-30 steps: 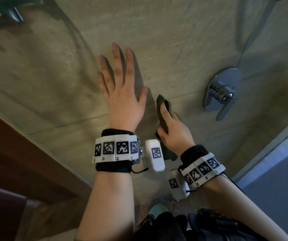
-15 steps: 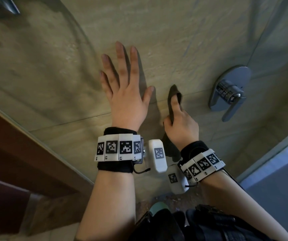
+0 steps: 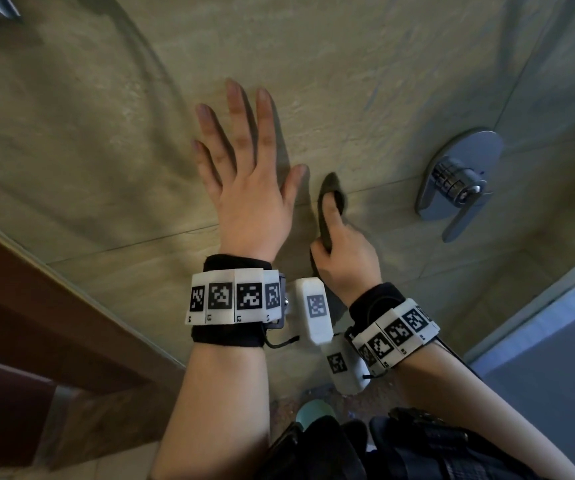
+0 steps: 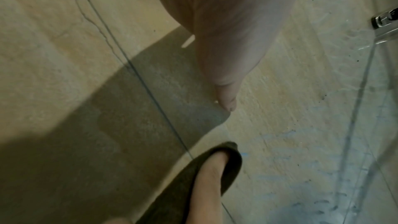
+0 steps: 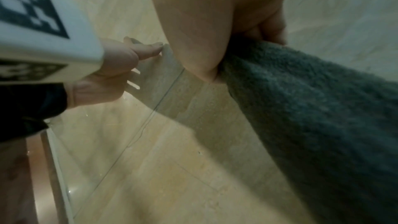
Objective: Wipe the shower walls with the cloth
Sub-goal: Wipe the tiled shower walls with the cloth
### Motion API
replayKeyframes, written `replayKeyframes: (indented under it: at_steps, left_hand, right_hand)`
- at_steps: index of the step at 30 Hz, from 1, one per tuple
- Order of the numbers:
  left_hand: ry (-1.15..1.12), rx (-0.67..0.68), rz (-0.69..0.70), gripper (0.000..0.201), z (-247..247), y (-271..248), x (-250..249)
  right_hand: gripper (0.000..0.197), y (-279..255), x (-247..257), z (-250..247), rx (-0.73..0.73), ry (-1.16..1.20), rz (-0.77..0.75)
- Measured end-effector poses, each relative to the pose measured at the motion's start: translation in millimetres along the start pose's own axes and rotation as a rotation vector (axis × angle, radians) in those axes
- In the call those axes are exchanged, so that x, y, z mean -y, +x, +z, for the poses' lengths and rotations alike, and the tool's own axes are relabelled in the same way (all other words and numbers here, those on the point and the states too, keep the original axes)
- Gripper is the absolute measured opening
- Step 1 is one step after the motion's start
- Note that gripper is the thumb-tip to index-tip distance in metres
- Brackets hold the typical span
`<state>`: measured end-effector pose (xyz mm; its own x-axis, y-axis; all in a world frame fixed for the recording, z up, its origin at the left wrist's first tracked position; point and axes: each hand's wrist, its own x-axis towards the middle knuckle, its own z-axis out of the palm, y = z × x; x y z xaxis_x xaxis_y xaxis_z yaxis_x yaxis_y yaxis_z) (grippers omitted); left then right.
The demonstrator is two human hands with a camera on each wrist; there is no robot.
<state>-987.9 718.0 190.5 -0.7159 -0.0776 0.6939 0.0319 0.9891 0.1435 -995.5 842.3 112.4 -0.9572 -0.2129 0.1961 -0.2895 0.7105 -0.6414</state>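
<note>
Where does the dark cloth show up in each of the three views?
Head: cloth at centre, gripped by the right hand, beside the left hand.
Left wrist: bottom centre.
Right wrist: right side.
Shared landmark: the tile grout line.

Bare tiled wall (image 3: 365, 64) lies open above both hands, while the chrome mixer handle (image 3: 459, 187) juts out at right and the wooden frame (image 3: 54, 306) bounds the left.

No legible text; wristbands (image 3: 234, 299) bear only coded squares.
</note>
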Motion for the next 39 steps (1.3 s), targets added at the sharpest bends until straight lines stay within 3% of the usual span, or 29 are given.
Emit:
replayKeyframes:
  at_steps: [6, 11, 16, 23, 30, 34, 39]
  left_hand:
    - [-0.004, -0.032, -0.014, 0.072, 2, 0, -1]
    - [0.013, -0.059, -0.014, 0.071, 4, -1, -1]
    - [0.008, -0.048, -0.024, 0.071, 4, 0, -3]
    - [-0.002, -0.030, -0.021, 0.072, 3, 0, -2]
    - [-0.002, -0.016, -0.021, 0.072, 3, -1, -3]
    - [0.004, -0.016, -0.029, 0.073, 3, 0, -3]
    - [0.001, -0.002, -0.041, 0.074, 3, 0, -6]
  right_hand:
    - [0.065, -1, 2, -17, -0.011, -0.130, -0.074]
    - [0.069, 3, 1, -32, -0.090, -0.135, 0.023]
    - [0.079, 5, 2, -20, -0.068, -0.088, 0.102]
    - [0.070, 2, 11, -18, -0.031, -0.087, -0.064]
    - [0.073, 7, 2, -29, -0.139, -0.101, 0.070]
    - [0.079, 7, -1, -23, -0.111, -0.082, 0.153]
    - [0.081, 6, 1, -17, -0.079, 0.010, 0.120]
